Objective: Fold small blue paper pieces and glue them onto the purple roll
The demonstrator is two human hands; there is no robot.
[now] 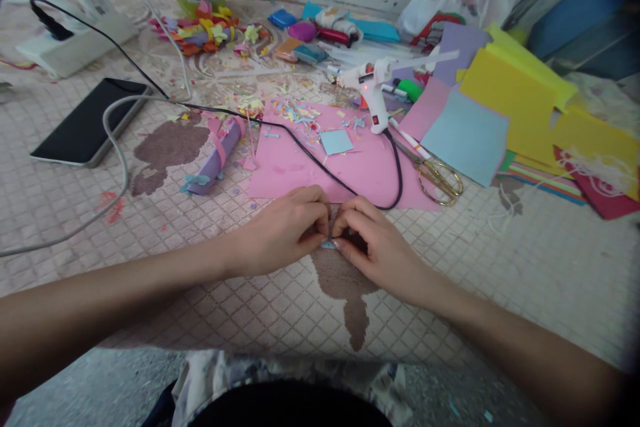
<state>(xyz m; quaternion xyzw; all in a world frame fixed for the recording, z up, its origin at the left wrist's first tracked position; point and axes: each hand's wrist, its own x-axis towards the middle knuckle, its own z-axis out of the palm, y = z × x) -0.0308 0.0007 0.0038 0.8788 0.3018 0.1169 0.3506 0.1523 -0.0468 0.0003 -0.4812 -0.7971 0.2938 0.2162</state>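
Right now, fingers: I see the left hand and right hand with thumbs and fingertips drawn together in close pinches, both on the small blue piece.
Blue piece: between the two thumb tips, low in the pinches and mostly covered; I can't tell its long axis, or which hand is nearer, as both meet at it.
Pink sheet: just beyond the fingertips, its near edge by the knuckles, with a pale-blue square on it.
Black cord: crosses that sheet and loops close past the right fingers, up to the glue gun.
Scissors: beyond the right hand, handles towards me.
Purple roll: beyond the left forearm, tilted.
Counter: patterned cloth on my side of the hands, down to the front edge.
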